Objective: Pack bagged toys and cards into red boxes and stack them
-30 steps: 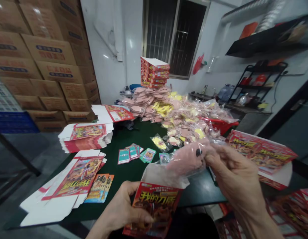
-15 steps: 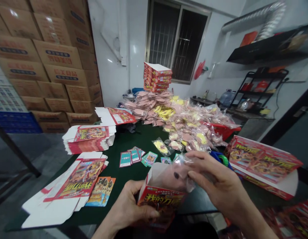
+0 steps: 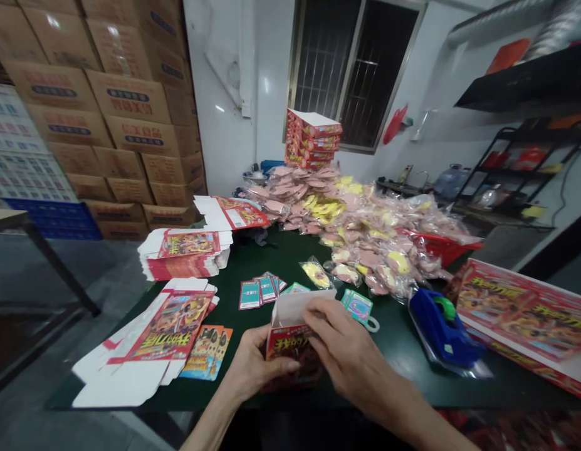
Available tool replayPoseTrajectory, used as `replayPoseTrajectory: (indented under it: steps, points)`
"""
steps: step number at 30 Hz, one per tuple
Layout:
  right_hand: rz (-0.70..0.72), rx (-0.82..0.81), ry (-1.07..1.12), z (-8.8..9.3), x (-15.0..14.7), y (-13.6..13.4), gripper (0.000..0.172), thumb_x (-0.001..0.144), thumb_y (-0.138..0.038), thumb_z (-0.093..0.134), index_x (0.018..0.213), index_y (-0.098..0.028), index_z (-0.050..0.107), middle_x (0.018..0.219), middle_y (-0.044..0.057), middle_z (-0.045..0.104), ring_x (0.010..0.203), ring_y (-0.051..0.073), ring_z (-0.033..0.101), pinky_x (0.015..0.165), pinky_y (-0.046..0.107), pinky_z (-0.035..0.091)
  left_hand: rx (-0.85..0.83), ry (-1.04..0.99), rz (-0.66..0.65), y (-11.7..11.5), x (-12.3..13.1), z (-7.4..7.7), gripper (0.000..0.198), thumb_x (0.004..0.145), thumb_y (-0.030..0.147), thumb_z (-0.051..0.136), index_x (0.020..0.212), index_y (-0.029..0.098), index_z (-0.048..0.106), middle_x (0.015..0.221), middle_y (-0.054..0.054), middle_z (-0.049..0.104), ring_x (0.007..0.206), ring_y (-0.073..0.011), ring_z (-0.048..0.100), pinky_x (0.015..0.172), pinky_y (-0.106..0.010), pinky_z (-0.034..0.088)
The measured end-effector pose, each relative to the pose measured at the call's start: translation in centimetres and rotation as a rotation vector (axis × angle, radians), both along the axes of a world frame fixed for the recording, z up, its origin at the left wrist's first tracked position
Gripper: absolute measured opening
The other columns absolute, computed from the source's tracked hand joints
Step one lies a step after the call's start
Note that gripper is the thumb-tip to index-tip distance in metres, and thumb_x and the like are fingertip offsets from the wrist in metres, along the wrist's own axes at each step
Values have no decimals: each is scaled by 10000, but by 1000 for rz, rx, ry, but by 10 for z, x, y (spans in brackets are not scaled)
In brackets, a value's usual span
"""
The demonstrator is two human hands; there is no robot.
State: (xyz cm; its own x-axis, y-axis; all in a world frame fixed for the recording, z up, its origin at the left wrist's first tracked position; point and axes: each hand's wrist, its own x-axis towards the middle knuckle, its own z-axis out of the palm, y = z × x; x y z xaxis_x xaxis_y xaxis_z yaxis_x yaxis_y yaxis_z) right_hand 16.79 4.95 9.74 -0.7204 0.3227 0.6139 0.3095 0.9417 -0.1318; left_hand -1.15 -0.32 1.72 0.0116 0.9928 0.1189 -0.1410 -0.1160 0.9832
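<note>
1. Left hand [image 3: 252,369] is gripping the small red carton [image 3: 290,347] from its left side, thumb across the front.
2. Carton is standing upright at the near edge of the green tabletop [image 3: 398,341], white top flap up.
3. Right hand [image 3: 349,357] is lying with its fingers stretched flat over the carton's open mouth, not clenched.
4. Blue tape dispenser [image 3: 440,326] is sitting near, to the right; cards [image 3: 262,291] are lying just behind.

It is a small packing workshop. Far left of the fingers [image 3: 325,316], shipping cartons [image 3: 130,125] stack high; beyond them bagged goods [image 3: 365,232] heap on the green worktop [image 3: 271,263], with flat unfolded boxes [image 3: 184,254] to their left.
</note>
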Motion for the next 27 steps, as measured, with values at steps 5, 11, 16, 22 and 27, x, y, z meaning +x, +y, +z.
replayPoseTrajectory:
  steps: [5, 11, 16, 22, 27]
  points:
    - [-108, 26, -53, -8, -15, -15, 183, 860, -172, 469, 966, -142, 615, 894, 96, 616, 842, 235, 531, 747, 420, 474, 25, 52, 74, -6, -2, -2, 384, 563, 280, 815, 899, 134, 698, 772, -34, 702, 688, -187, 627, 633, -263, 518]
    - [-68, 116, 282, -17, -13, -33, 286, 826, -116, 509, 1100, -180, 560, 930, 76, 620, 900, 218, 547, 801, 395, 441, 123, 320, 405, -25, -7, 1, 218, 580, 295, 795, 738, 161, 724, 726, -31, 705, 651, -196, 631, 615, -261, 523]
    - [-466, 97, 370, -70, 35, 18, 339, 816, -111, 527, 1134, -226, 558, 1058, 96, 584, 991, 237, 544, 833, 414, 436, 156, 367, 699, -36, -9, -2, 205, 547, 323, 806, 689, 204, 717, 714, -12, 711, 661, -192, 641, 690, -264, 534]
    - [-650, -146, -8, -138, 89, 118, 276, 787, -274, 584, 1028, -161, 655, 1115, 133, 620, 1011, 275, 582, 808, 419, 481, 106, 426, 711, -32, -14, -15, 235, 558, 381, 797, 647, 188, 698, 631, -12, 702, 579, -172, 631, 580, -225, 518]
    - [-540, -209, -129, -138, 105, 141, 179, 787, -324, 604, 874, -215, 715, 995, 70, 687, 883, 217, 638, 768, 339, 495, 284, 550, 500, -34, -25, -16, 167, 628, 323, 755, 726, 191, 723, 699, -27, 715, 584, -170, 646, 566, -231, 541]
